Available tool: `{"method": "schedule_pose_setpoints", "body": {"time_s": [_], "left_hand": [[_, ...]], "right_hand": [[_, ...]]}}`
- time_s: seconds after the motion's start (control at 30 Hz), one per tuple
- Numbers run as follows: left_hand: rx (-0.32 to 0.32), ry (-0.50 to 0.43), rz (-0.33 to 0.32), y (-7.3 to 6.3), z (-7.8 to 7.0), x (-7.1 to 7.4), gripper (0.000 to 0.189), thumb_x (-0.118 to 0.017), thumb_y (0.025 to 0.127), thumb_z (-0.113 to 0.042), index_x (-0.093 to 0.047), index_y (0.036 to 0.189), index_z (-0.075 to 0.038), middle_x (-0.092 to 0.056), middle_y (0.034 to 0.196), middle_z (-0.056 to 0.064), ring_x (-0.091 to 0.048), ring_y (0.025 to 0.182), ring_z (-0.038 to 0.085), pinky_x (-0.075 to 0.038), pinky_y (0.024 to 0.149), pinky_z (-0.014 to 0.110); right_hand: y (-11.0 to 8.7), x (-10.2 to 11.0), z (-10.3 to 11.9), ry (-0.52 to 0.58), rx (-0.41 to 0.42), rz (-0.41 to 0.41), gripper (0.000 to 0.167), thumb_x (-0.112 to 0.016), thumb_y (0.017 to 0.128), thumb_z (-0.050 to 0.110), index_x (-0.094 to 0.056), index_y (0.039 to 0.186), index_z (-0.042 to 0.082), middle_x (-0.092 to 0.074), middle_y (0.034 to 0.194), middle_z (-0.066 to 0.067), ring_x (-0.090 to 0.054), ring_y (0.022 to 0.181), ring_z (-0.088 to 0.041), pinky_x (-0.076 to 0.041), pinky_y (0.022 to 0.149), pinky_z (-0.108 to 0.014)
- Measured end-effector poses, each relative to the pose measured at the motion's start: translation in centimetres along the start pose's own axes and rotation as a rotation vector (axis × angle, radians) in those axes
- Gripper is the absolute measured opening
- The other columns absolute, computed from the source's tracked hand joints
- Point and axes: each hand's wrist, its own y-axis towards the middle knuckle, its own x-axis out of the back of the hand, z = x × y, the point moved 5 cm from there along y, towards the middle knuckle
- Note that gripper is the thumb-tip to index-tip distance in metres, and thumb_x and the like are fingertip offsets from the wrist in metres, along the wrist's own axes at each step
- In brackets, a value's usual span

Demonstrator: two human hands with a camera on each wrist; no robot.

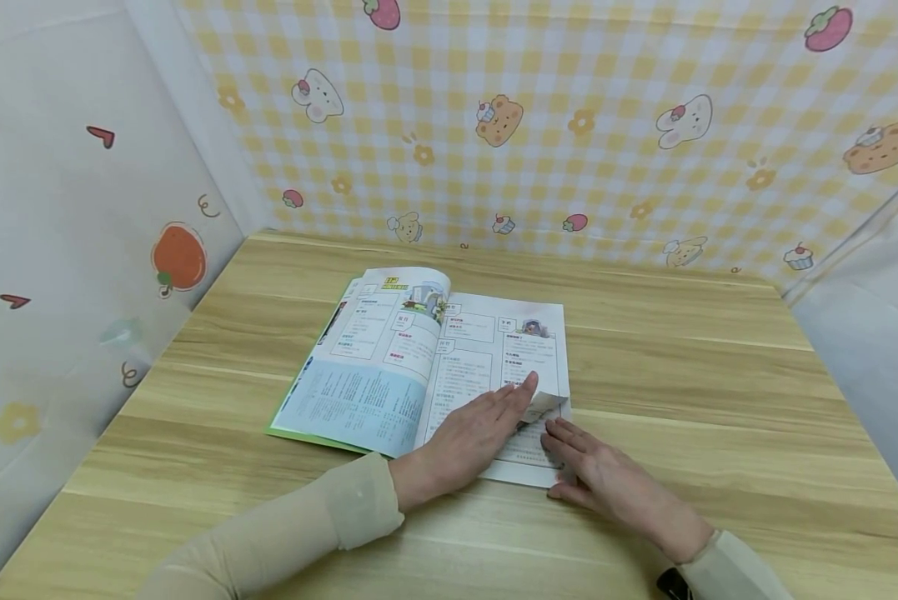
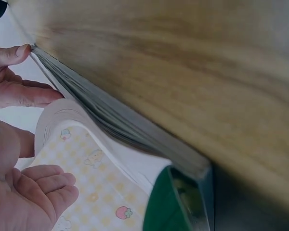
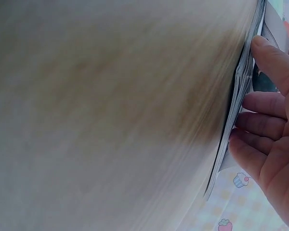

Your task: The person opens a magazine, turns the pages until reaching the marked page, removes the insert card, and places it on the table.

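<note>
Left hand (image 1: pixel 473 435): your palm lies over the magazine's right page, fingers straight and side by side, slanting away to the right, clamped on nothing.
Right hand (image 1: pixel 606 479): your relaxed fingers touch the magazine by its lower right corner, thumb set lower at the edge; your two hands are slightly apart.
Raised page (image 1: pixel 548 403): bends up from the magazine between your hands.
Magazine (image 1: pixel 366 408): open flat, its left pages bowed.
Sleeves (image 1: pixel 268 533): pale, coming in from the magazine's near side.
Table (image 1: pixel 689 383): wood-grained, under the magazine.
Checked cloth (image 1: pixel 606 183): yellow and white, beyond the magazine.
</note>
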Motion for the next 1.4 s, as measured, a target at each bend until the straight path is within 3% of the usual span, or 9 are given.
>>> {"method": "schedule_pose_setpoints", "body": {"time_s": [0.33,0.53,0.63,0.73,0.87,1.0,1.1,1.27,1.4], "left_hand": [[-0.003,0.115,-0.069,0.0,0.1,0.0,0.06,-0.042,0.098,-0.007,-0.013,0.151,-0.006,-0.019,0.156,0.015,-0.023,0.142,0.028,-0.024,0.114,0.034],[0.017,0.258,-0.124,-0.2,0.4,-0.1,0.054,-0.045,0.097,-0.012,-0.028,0.149,-0.017,-0.015,0.156,0.017,-0.013,0.143,0.036,-0.023,0.113,0.047],[-0.003,0.323,-0.091,-0.3,0.3,-0.3,0.056,-0.048,0.095,-0.009,-0.032,0.148,-0.02,-0.015,0.157,0.012,-0.01,0.144,0.034,-0.018,0.114,0.049],[-0.043,0.402,-0.001,-0.4,0.1,-0.6,0.055,-0.049,0.095,-0.011,-0.034,0.147,-0.022,-0.015,0.158,0.005,-0.01,0.145,0.03,-0.016,0.116,0.046],[-0.089,0.479,0.101,-0.6,-0.2,-0.9,0.049,-0.045,0.097,-0.018,-0.038,0.145,-0.024,-0.019,0.157,-0.001,-0.014,0.145,0.026,-0.018,0.116,0.041],[-0.102,0.509,0.148,-0.7,-0.2,-1.2,0.047,-0.043,0.098,-0.019,-0.039,0.144,-0.025,-0.023,0.156,-0.002,-0.018,0.144,0.025,-0.02,0.116,0.038],[-0.102,0.519,0.15,-0.7,-0.2,-1.2,0.045,-0.043,0.098,-0.02,-0.041,0.143,-0.024,-0.026,0.155,-0.001,-0.019,0.144,0.025,-0.021,0.115,0.037],[-0.077,0.505,0.109,-0.8,-0.1,-0.9,0.046,-0.04,0.099,-0.041,-0.048,0.137,-0.019,-0.03,0.153,0.002,-0.022,0.143,0.025,-0.021,0.115,0.036],[-0.048,0.509,0.066,-0.8,0.3,-0.4,0.05,-0.042,0.095,-0.053,-0.054,0.124,-0.014,-0.031,0.152,0.008,-0.023,0.143,0.025,-0.02,0.116,0.036]], "right_hand": [[0.0,0.3,0.2,-0.001,0.005,0.013,0.057,-0.073,0.08,0.029,-0.058,0.123,-0.006,-0.054,0.13,-0.024,-0.051,0.121,-0.037,-0.047,0.093,-0.046],[0.1,0.2,0.2,-0.001,-0.01,0.026,0.057,-0.073,0.079,0.029,-0.058,0.122,-0.006,-0.055,0.129,-0.023,-0.051,0.122,-0.037,-0.047,0.093,-0.045],[0.1,0.1,0.1,0.002,-0.017,0.034,0.058,-0.073,0.079,0.029,-0.058,0.122,-0.006,-0.054,0.13,-0.023,-0.05,0.122,-0.037,-0.047,0.094,-0.045],[0.0,0.1,0.1,-0.003,-0.016,0.031,0.058,-0.073,0.079,0.029,-0.058,0.122,-0.006,-0.054,0.13,-0.023,-0.05,0.122,-0.037,-0.047,0.094,-0.045],[0.0,0.2,0.2,-0.006,-0.007,0.027,0.056,-0.073,0.08,0.029,-0.059,0.122,-0.006,-0.054,0.13,-0.023,-0.051,0.121,-0.037,-0.047,0.093,-0.045],[-0.1,0.2,0.2,-0.004,-0.01,0.033,0.056,-0.072,0.081,0.029,-0.059,0.122,-0.006,-0.054,0.131,-0.023,-0.051,0.122,-0.037,-0.047,0.093,-0.045],[-0.1,0.2,0.2,-0.005,-0.012,0.029,0.055,-0.072,0.081,0.029,-0.059,0.122,-0.005,-0.054,0.13,-0.023,-0.051,0.121,-0.037,-0.048,0.093,-0.045],[-0.1,0.1,0.2,-0.009,-0.018,0.022,0.056,-0.073,0.079,0.03,-0.059,0.122,-0.005,-0.055,0.13,-0.023,-0.051,0.121,-0.037,-0.047,0.093,-0.045],[0.0,-0.1,0.1,-0.004,-0.036,0.037,0.058,-0.073,0.079,0.031,-0.059,0.122,-0.005,-0.054,0.131,-0.023,-0.051,0.122,-0.037,-0.047,0.095,-0.044]]}}
